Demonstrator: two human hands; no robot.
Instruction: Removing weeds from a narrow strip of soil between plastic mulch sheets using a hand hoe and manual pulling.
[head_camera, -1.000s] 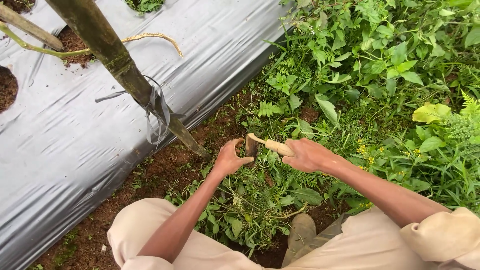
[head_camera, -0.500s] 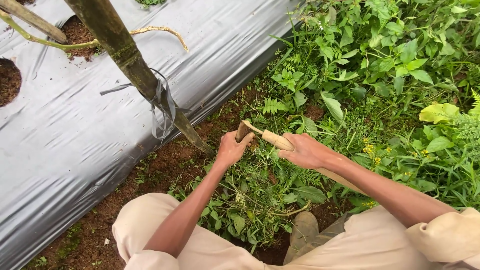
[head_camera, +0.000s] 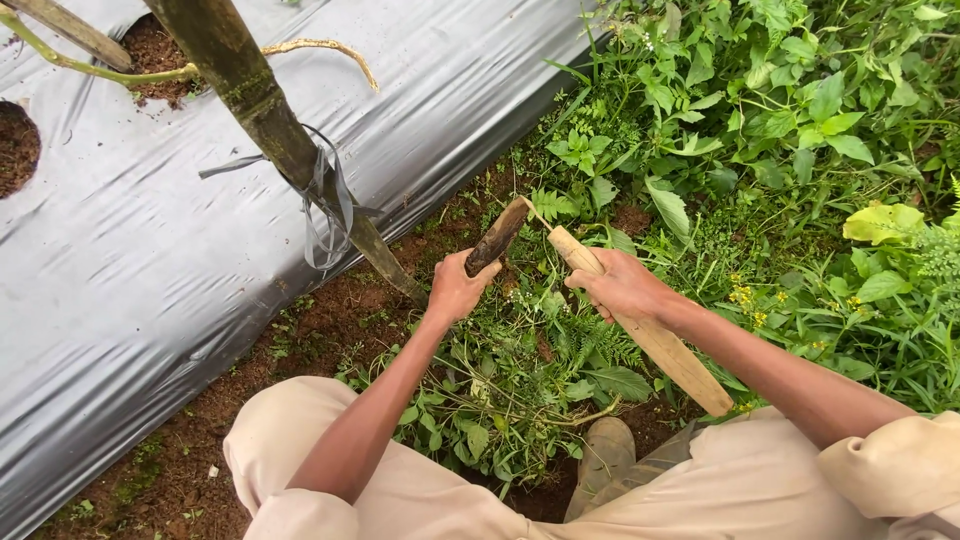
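While both hands grip it, hoe (head_camera: 600, 285) handle slants toward the person.

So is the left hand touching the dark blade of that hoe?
Touching. The head view shows the left hand with fingers wrapped around the lower end of the dark blade.

- The hoe (head_camera: 560, 270) is a hand tool with a pale wooden handle and a dark, soil-stained blade.
- Its handle (head_camera: 650, 335) slants from the lower right, near the person's knee, up to the left, where it meets the blade.
- Its blade (head_camera: 497, 236) angles down and to the left from the top of the handle, with its lower end among the weeds (head_camera: 520, 370), just above the reddish soil.
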